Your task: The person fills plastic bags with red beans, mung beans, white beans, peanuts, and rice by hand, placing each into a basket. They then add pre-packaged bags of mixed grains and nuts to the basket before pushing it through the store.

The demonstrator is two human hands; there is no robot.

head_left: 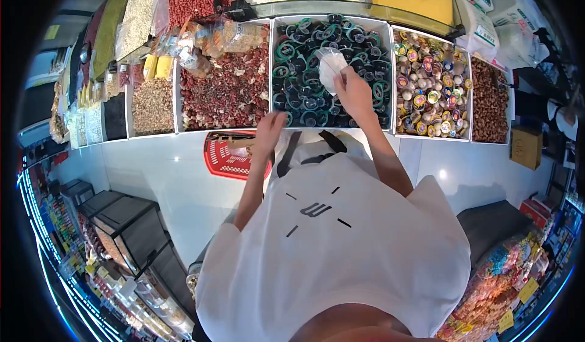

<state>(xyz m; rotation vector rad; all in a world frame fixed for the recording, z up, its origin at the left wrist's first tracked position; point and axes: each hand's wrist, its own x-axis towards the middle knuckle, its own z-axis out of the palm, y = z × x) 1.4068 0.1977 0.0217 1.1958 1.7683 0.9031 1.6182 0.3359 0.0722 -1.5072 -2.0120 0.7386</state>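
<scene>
My right hand is closed on a small cloudy plastic bag, pinching its right side. The bag hangs over a bin of dark round cups with green rims. What the bag contains, if anything, I cannot make out. My left hand is at the bin's front left corner, its fingers curled together near the white edge. Whether these fingers hold something small is hidden.
Left of the cups lies a bin of dark red dried pieces with clear packets on top. Small round colourful-lidded items fill the right bin. A red basket sits below on the floor. White bags stand at the back right.
</scene>
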